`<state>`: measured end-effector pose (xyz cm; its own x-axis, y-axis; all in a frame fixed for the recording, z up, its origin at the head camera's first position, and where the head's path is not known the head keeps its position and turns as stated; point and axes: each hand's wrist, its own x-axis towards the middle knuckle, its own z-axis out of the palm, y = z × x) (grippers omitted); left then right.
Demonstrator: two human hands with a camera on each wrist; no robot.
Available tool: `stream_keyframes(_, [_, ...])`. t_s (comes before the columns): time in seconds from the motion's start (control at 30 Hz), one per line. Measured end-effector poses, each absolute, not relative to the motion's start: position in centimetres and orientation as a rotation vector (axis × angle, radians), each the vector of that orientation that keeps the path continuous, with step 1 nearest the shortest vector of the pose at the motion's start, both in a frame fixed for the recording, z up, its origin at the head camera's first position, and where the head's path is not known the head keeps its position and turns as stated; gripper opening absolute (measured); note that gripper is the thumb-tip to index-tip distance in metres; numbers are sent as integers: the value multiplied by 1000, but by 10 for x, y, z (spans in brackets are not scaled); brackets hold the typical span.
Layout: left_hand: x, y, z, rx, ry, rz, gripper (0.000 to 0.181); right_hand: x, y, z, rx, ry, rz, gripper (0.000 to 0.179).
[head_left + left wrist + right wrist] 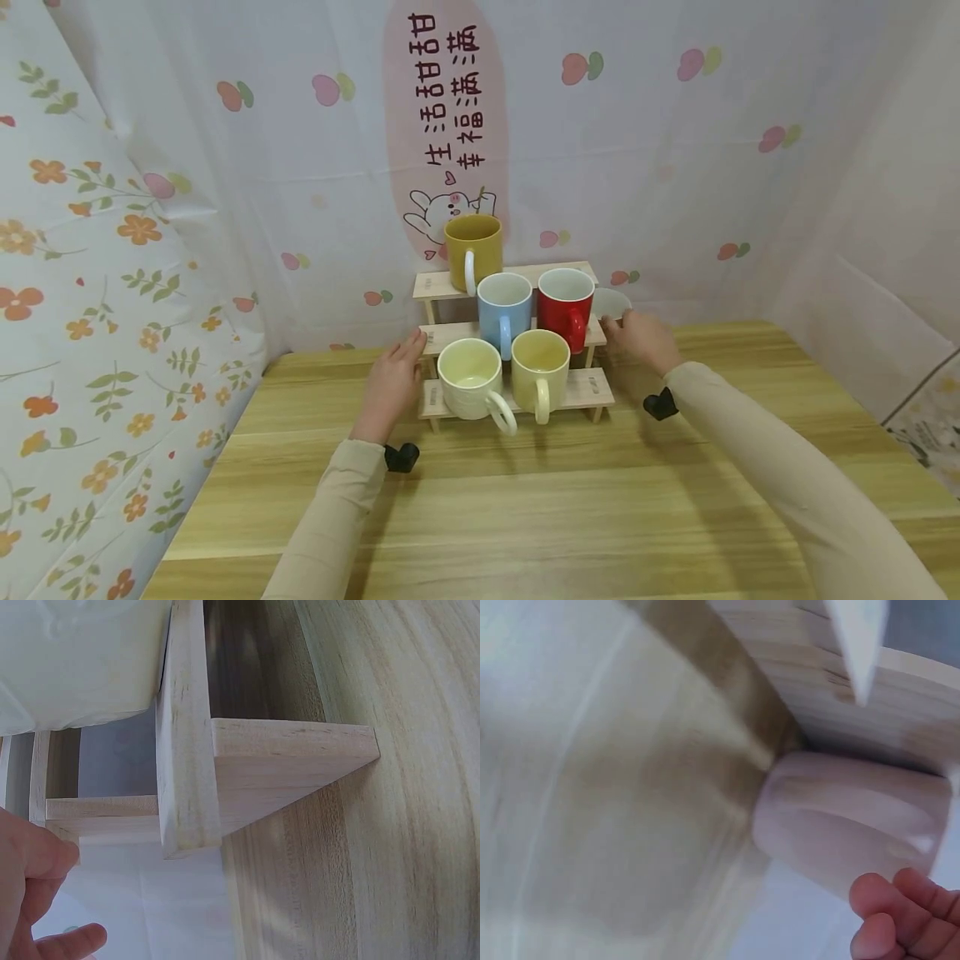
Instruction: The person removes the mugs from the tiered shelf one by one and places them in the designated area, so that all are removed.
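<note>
A three-tier wooden rack [442,337] holds several mugs. On its top tier sits a mustard mug [487,254]; on the middle tier are a light blue mug [504,312] and a red mug [558,312]. The bottom tier bears a cream mug [468,392] and a pale yellow mug [536,387]. My left hand [393,383] touches the middle tier's left end with its fingertips. Right of the rack, my right hand [645,340] is at a pale mug [840,814], which stands on the table against the rack's side. Its bent fingertips [877,896] overlap the mug near its rim.
The wood-grain table [562,517] extends toward me in front of the rack. Close behind stands a printed cloth backdrop [660,208], with a floral curtain [112,333] at left. A black wrist mount [660,404] is on each arm.
</note>
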<state>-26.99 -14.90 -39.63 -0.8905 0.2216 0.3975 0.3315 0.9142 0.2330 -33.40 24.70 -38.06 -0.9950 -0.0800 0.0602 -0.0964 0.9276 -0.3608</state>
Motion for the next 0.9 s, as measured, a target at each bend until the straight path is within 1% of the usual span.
stream_keyframes(0.3, [-270,-147,-399,-419,-2694,-411,51,-331,252,-350,244,-2940,422,34])
stream_keyframes(0.5, [-270,-147,-401,-423,-2697,-421,50,-326,249,-330,250,-2882,351,38])
stream_keyframes(0.57, [-270,-147,-402,-425,-2688,-422,50,-324,246,-324,265,-2866,325,34])
stream_keyframes(0.73, [-268,-147,-400,-431,-2674,-434,51,-319,232,-303,256,-2866,328,31])
stream_keyframes(0.8, [-268,-148,-399,-428,-2673,-435,51,-320,224,-294,228,-2873,342,35])
stream_keyframes(0.9, [-269,-149,-398,-425,-2670,-444,51,-322,214,-283,212,-2868,357,35])
